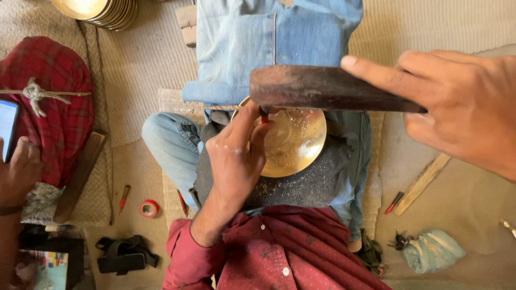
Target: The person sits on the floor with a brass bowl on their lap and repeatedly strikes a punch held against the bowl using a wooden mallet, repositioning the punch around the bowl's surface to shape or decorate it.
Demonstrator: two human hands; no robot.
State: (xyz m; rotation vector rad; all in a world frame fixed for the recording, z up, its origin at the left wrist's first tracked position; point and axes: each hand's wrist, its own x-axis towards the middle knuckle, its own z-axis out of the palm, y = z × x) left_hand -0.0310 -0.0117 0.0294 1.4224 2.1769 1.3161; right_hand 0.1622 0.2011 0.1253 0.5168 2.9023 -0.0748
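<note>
Left hand [236,156] pinched on a small red-tipped punch [264,114], tip pressed to the round shiny brass plate [293,142] lying on the dark lap cloth [301,185], toward its upper edge. Right hand [462,107] clamped around a dark flat wooden mallet [322,88], raised above the plate's upper rim.

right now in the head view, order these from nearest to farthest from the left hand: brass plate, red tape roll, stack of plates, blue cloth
1. brass plate: touching the left hand, on the lap.
2. red tape roll: on the floor, lower left of the hand.
3. stack of plates: top left corner.
4. blue cloth: lower right floor. Its gap from the hand is close to the stack's, so 3 and 4 are hard to rank.
</note>
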